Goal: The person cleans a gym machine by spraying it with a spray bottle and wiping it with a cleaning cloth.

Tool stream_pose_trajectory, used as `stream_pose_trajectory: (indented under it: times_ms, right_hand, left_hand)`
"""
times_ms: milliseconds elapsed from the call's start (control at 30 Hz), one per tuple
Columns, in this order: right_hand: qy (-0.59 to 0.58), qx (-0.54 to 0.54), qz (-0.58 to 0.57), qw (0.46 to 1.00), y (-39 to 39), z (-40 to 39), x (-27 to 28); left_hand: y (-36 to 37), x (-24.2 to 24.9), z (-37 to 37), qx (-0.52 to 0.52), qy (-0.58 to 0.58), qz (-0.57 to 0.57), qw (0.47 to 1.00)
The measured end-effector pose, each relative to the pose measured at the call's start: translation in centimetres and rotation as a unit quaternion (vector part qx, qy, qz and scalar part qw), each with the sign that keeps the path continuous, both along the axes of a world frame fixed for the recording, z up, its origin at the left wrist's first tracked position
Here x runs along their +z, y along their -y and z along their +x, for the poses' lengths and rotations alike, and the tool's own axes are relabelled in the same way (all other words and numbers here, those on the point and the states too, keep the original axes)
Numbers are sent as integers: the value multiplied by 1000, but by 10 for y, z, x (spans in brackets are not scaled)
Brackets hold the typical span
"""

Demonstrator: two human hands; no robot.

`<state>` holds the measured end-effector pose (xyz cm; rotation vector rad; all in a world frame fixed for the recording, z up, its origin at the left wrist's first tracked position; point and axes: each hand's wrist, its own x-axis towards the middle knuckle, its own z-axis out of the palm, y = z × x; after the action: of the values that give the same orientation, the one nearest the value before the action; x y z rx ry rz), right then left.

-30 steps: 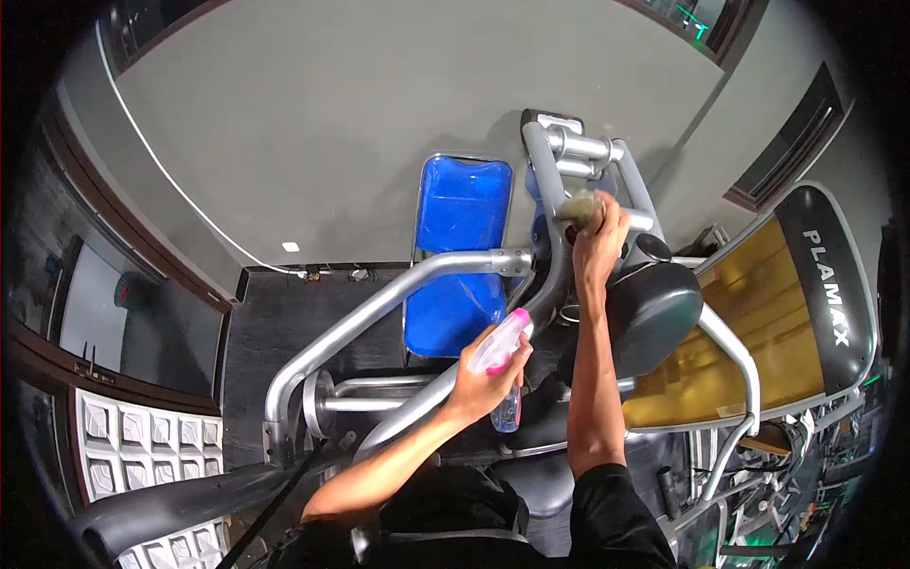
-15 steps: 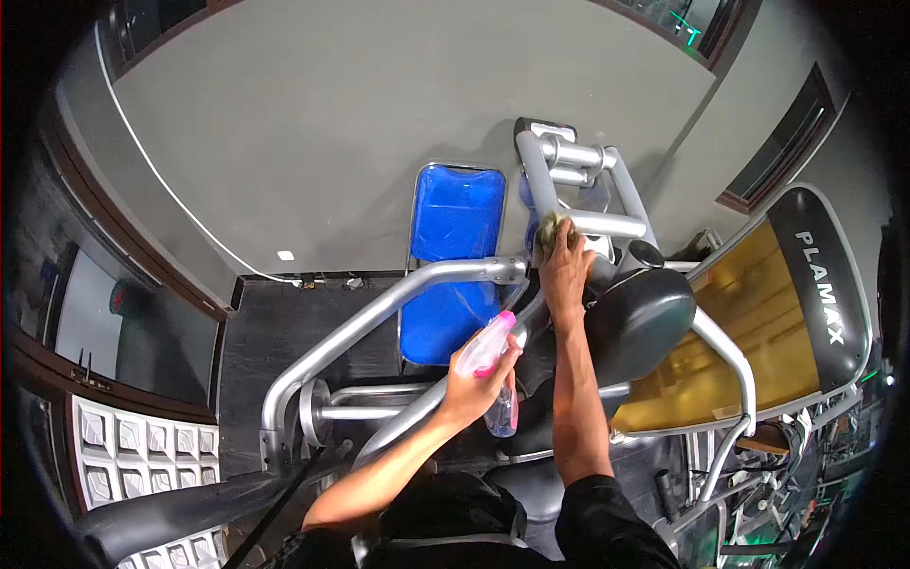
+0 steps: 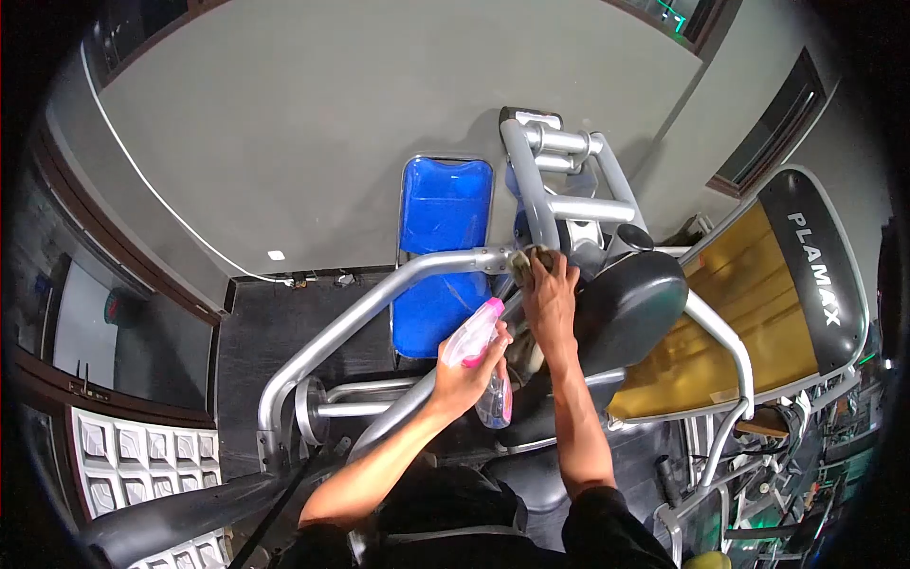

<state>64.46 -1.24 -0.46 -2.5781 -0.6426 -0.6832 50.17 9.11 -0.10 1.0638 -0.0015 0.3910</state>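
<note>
My left hand (image 3: 463,379) is wrapped round a clear spray bottle (image 3: 494,403) with a pink and white head, held over the machine's lower frame. A greenish-brown cloth (image 3: 521,266) is bunched under the fingers of my right hand (image 3: 550,302). The cloth presses on the silver tube of the gym machine (image 3: 538,204), close to where the curved side bar (image 3: 379,289) joins it. Just right of my right hand is a black padded cushion (image 3: 635,308).
A blue folding chair (image 3: 445,213) stands against the grey wall. The yellow and black PLAMAX panel (image 3: 763,303) is on the right. White patterned blocks (image 3: 142,455) and a dark door frame (image 3: 114,398) are at the left. More gym equipment stands at the lower right.
My right hand and the cloth have moved down along the silver tube towards the side bar's joint. The left hand still holds the bottle. The view has shifted slightly.
</note>
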Motion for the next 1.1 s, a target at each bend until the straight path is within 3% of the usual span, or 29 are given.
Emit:
stream_pose_trajectory:
  times_ms: [67, 200, 267, 333, 400, 467, 567, 600, 667, 733, 800, 833, 900, 933, 967, 1033, 1067, 1100]
  right_hand:
    - [76, 24, -19, 997, -4, 35, -10]
    - [62, 10, -58, 996, -21, 87, -3]
    - [133, 46, -137, 981, -26, 111, -6]
    - [112, 42, -180, 976, -33, 125, -8]
    - [239, 75, -225, 942, -38, 134, -11]
    - [267, 55, -262, 926, -42, 138, -14]
    - [122, 60, -461, 877, -47, 135, -10]
    - [125, 60, -458, 878, -50, 131, -8]
    - [-21, 57, -525, 849, -52, 122, -7]
    - [-10, 80, -546, 834, -48, 107, -7]
    - [-136, 109, -506, 845, -43, 92, -3]
    - [-135, 106, -506, 845, -40, 90, 2]
    - [-210, 235, -460, 830, -31, 89, 14]
    - [-209, 233, -461, 830, -27, 86, 30]
    - [-246, 291, -389, 839, -21, 88, 49]
    - [-121, 395, -294, 862, -9, 135, 27]
    - [-193, 444, -90, 870, -8, 142, 24]
    - [-262, 520, 141, 801, -7, 146, 22]
  left_hand:
    - [0, 2, 0, -1, 4, 9, 1000]
    - [-1, 3, 0, 8, 1, 8, 1000]
    - [0, 3, 0, 15, 9, -5, 1000]
    - [-1, -1, 1, 10, 23, 10, 1000]
    - [-1, -4, 1, 2, 14, 15, 1000]
    - [-1, -6, 0, -3, 13, 19, 1000]
    - [3, -11, 1, -2, 18, 22, 1000]
    - [3, -13, 1, 3, 20, 21, 1000]
    - [3, -17, 0, 7, 17, 43, 999]
    - [3, -16, 0, -3, -13, 37, 999]
    - [3, -17, 0, -9, -8, 36, 999]
    - [3, -17, 0, -14, -5, 34, 999]
    - [5, -15, 0, -17, 3, 33, 999]
    - [5, -13, -1, -20, 8, 33, 999]
    - [6, -10, -1, -22, 10, 33, 999]
    - [7, -8, -3, -30, 18, 25, 999]
    - [7, -9, -2, -33, 16, 24, 999]
    - [6, -9, -2, -32, 15, 41, 999]
